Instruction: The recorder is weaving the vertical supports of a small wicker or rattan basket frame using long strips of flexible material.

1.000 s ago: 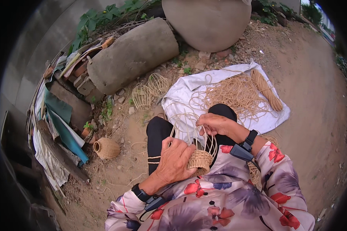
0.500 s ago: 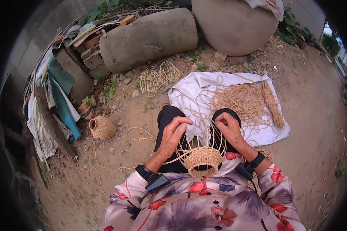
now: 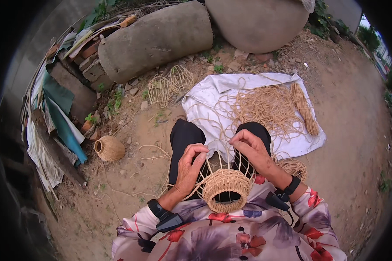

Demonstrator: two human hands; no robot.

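A partly woven basket (image 3: 226, 179) rests in my lap, its thick woven collar and round opening turned toward me. Bare pale ribs fan out from the weave toward my knees. At the left of these ribs is my left hand (image 3: 190, 165), fingers bent and thumb close to the fingertips, seemingly pinching the frame. My right hand (image 3: 253, 150) curls over the far right ribs, thumb and fingers drawn together on the frame. The exact grip points are partly hidden. A loose cord (image 3: 154, 191) trails from the weave past my left wrist onto the ground.
Tangled cord (image 3: 265, 108) and a cord bundle (image 3: 304, 108) lie on a white sheet (image 3: 292, 150). A coil (image 3: 293, 168) sits right of my lap. Leftward stands a finished-looking woven basket (image 3: 110, 148); two bare frames (image 3: 159, 90) lie ahead, before a concrete cylinder (image 3: 157, 41).
The basket has tipped so more of its opening and collar faces me. Both hands have come slightly nearer to me, and the left fingers are more bent. The whole view has shifted a little.
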